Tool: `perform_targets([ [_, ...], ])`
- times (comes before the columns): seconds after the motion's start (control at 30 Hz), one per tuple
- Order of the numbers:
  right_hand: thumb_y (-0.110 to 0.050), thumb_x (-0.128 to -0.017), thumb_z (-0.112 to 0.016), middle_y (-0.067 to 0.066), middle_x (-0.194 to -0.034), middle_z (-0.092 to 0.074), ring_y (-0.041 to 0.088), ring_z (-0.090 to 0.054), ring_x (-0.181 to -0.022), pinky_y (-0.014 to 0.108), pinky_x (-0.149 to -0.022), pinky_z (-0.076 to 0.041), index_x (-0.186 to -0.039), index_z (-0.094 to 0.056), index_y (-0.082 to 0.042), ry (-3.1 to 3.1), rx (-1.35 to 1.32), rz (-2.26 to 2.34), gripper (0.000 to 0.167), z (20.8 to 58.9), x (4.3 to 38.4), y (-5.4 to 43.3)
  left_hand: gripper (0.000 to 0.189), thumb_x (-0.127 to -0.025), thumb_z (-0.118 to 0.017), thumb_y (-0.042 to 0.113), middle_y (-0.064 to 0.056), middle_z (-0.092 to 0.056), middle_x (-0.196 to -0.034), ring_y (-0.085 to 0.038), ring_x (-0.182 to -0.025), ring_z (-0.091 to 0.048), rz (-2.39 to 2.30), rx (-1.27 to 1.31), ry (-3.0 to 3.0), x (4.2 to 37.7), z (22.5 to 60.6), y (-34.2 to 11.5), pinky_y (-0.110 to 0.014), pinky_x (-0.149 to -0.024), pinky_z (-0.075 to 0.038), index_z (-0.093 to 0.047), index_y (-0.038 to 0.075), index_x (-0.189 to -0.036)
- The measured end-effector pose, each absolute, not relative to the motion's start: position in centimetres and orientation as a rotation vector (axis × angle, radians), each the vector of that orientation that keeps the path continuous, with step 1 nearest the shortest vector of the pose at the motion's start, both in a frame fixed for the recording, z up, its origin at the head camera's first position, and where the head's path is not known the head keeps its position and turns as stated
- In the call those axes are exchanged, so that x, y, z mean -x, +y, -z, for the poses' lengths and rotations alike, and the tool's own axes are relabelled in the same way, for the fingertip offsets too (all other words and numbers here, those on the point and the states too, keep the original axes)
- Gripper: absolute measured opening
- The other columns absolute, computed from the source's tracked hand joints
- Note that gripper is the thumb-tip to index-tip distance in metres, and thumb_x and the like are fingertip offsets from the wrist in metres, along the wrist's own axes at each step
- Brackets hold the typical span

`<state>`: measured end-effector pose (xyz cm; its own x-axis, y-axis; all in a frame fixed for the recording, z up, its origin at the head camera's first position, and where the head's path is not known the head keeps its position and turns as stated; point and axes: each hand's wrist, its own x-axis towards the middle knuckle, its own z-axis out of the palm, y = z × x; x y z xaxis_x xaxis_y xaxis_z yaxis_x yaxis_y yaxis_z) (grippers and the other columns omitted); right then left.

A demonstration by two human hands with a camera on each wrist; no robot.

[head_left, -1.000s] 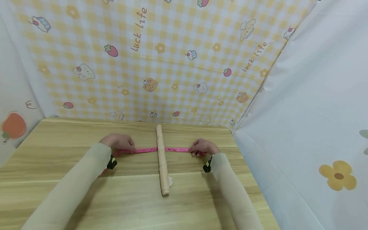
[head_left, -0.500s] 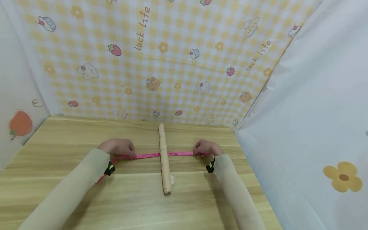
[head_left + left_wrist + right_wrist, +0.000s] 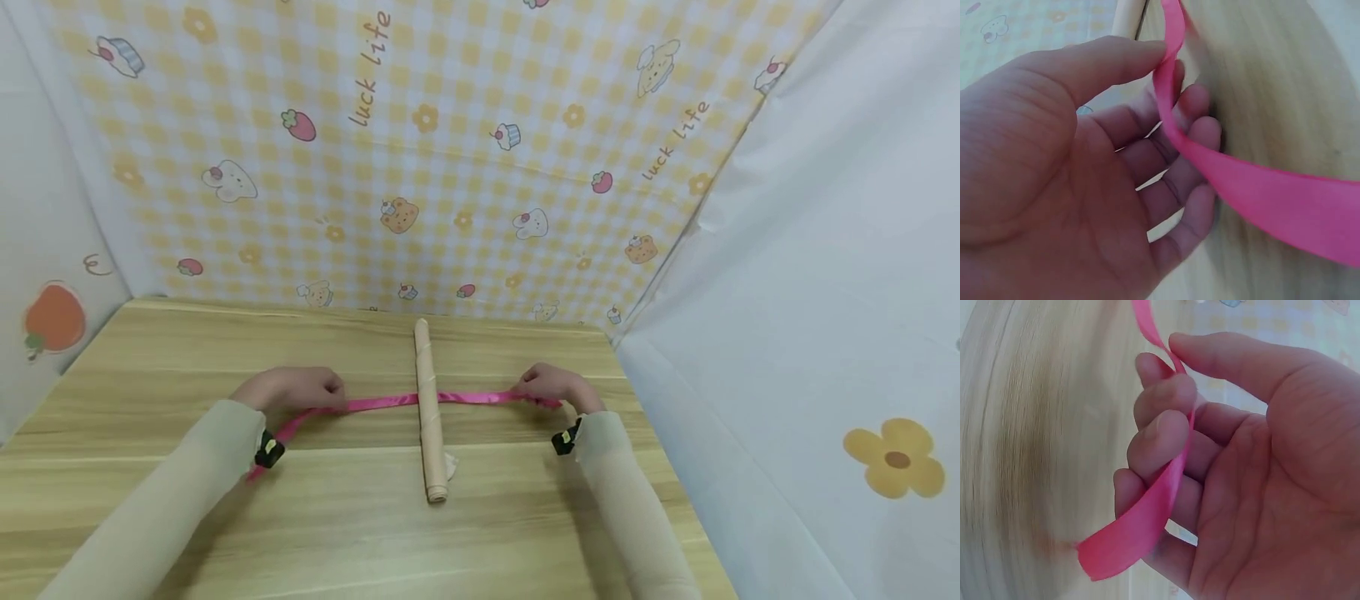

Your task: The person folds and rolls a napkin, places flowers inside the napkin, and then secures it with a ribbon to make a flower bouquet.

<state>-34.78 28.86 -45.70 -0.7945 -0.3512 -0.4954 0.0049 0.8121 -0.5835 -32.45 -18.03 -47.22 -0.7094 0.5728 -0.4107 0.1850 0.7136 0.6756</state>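
A pink satin ribbon (image 3: 382,402) runs crosswise under a long beige roll (image 3: 430,433) wrapped in a spiral, which lies lengthwise on the wooden table. My left hand (image 3: 307,388) is on the ribbon left of the roll. In the left wrist view, thumb and forefinger pinch the ribbon (image 3: 1172,94), and its tail trails off past the loosely bent other fingers. My right hand (image 3: 553,383) pinches the ribbon on the other side. The right wrist view shows the ribbon's cut end (image 3: 1125,544) hanging through its curled fingers.
A small whitish scrap (image 3: 451,467) sticks out beside the roll's near end. The wooden table (image 3: 337,533) ends at a yellow checked cloth backdrop (image 3: 450,167) behind. White cloth walls (image 3: 795,292) stand on the left and right.
Both hands have moved outward along the ribbon, the left to the left and the right to the right. More of the ribbon's right end shows past the right hand. The roll stays in place.
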Motion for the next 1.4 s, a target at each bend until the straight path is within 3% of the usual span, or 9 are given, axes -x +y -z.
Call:
perform_targets([
  [0.13, -0.032, -0.108, -0.060, -0.003, -0.063, -0.053, 0.009, -0.040, -0.048, 0.027, -0.055, -0.041, -0.080, -0.063, 0.000, 2.362, 0.262, 0.794, 0.043, 45.7, 34.4, 30.0, 0.031, -0.108, -0.062, 0.030, 0.002, -0.052, -0.079, -0.016, -0.075, -0.048, -0.862, -0.601, 2.312, 31.8, 47.2, -18.8, -0.032, -0.072, -0.040, -0.059, 0.008, -0.085],
  [0.4, -0.031, -0.106, -0.061, -0.001, -0.071, -0.060, 0.009, -0.044, -0.056, 0.026, -0.058, -0.041, -0.101, -0.073, 0.004, 2.298, 0.203, 0.847, 0.038, 46.1, 33.3, 32.9, 0.037, -0.109, -0.061, 0.039, 0.001, -0.054, -0.080, -0.017, -0.077, -0.049, -0.875, -0.544, 2.399, 30.1, 47.8, -21.6, -0.032, -0.072, -0.039, -0.059, 0.010, -0.087],
  [0.8, -0.026, -0.108, -0.062, -0.002, -0.079, -0.064, 0.009, -0.051, -0.067, 0.025, -0.063, -0.044, -0.103, -0.070, 0.001, 2.333, 0.100, 0.935, 0.029, 46.6, 31.0, 36.3, 0.034, -0.113, -0.056, 0.033, -0.003, -0.061, -0.080, -0.014, -0.074, -0.049, -1.029, -0.502, 2.392, 28.3, 48.4, -26.1, -0.028, -0.070, -0.040, -0.062, 0.006, -0.092],
  [1.03, -0.025, -0.109, -0.063, 0.001, -0.083, -0.067, 0.010, -0.053, -0.069, 0.026, -0.066, -0.047, -0.114, -0.071, 0.003, 2.370, 0.046, 1.034, 0.029, 46.7, 30.2, 37.5, 0.035, -0.116, -0.050, 0.024, -0.001, -0.052, -0.079, -0.011, -0.068, -0.045, -1.127, -0.535, 2.422, 27.7, 48.2, -28.2, -0.029, -0.065, -0.038, -0.054, 0.003, -0.087],
  [1.4, -0.022, -0.111, -0.061, 0.002, -0.087, -0.070, 0.013, -0.055, -0.073, 0.028, -0.066, -0.047, -0.119, -0.071, 0.007, 2.465, 0.023, 1.150, 0.032, 47.2, 29.8, 38.2, 0.036, -0.115, -0.054, 0.030, -0.002, -0.051, -0.080, -0.014, -0.069, -0.046, -1.140, -0.440, 2.492, 26.5, 48.5, -30.9, -0.030, -0.062, -0.037, -0.054, 0.004, -0.090],
])
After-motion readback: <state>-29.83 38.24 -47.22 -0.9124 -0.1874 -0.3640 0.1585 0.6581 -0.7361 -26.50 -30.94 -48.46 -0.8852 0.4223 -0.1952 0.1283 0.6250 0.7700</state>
